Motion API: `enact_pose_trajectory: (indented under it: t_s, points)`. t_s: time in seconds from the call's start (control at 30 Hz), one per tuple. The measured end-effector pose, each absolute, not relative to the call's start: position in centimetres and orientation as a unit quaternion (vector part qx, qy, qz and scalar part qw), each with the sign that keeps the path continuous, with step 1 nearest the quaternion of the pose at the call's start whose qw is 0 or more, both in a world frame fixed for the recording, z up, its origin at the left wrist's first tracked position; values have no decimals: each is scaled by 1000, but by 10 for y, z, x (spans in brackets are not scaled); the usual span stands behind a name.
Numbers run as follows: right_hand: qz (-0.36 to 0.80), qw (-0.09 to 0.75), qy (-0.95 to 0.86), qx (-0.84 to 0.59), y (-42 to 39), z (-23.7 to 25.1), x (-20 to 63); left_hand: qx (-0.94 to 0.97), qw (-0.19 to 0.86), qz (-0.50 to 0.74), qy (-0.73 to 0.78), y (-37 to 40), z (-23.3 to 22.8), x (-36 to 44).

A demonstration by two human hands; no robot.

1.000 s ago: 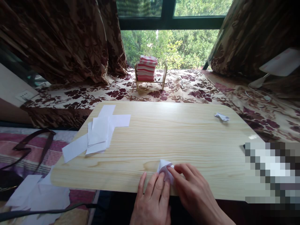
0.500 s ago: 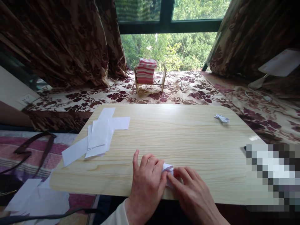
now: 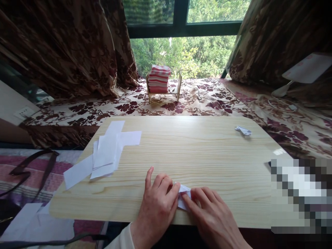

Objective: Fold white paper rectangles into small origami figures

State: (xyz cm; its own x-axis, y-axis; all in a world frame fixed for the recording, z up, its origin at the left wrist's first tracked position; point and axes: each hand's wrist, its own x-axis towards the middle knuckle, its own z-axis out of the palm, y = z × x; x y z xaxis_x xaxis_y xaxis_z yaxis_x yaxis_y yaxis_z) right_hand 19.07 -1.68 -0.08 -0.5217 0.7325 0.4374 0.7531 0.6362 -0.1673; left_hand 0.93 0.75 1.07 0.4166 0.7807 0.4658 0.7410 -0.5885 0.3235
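Note:
A small folded piece of white paper [image 3: 184,197] lies near the front edge of the light wooden table [image 3: 197,155]. My left hand [image 3: 155,207] presses its fingertips on the paper's left side. My right hand [image 3: 210,216] pinches and presses the right side, so most of the paper is hidden under my fingers. A loose pile of white paper strips [image 3: 103,152] lies at the table's left, and one small folded paper piece [image 3: 243,130] sits at the far right.
Behind the table a small wooden rack holds stacked red and white cloths [image 3: 158,79] on a flowered sill. Brown curtains hang at both sides. More white sheets [image 3: 33,218] and dark straps [image 3: 28,166] lie left of the table. A blurred patch covers the right front corner.
My left hand has moved forward onto the table and now lies flatter over the folded paper. The paper, raised a second ago, is pressed low between both hands.

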Motion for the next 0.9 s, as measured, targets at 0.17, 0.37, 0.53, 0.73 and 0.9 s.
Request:
enact_pose_trajectory:
  t_s: [0.17, 0.37, 0.53, 0.73, 0.9]
  points:
    - [-16, 248, -869, -427, -15, 0, 189, 846, 34, 306, 436, 6, 11, 9]
    - [-23, 260, -872, -415, -15, -4, 190, 856, 36, 285, 430, 4, 10, 8]
    - [-21, 261, -867, -424, -16, -5, 191, 859, 46, 280, 426, 3, 10, 7]
    - [-9, 248, -868, -430, -17, -5, 190, 865, 54, 266, 422, 1, 8, 5]
    - [-25, 247, -873, -420, -18, -2, 192, 870, 54, 243, 425, -1, 4, 3]
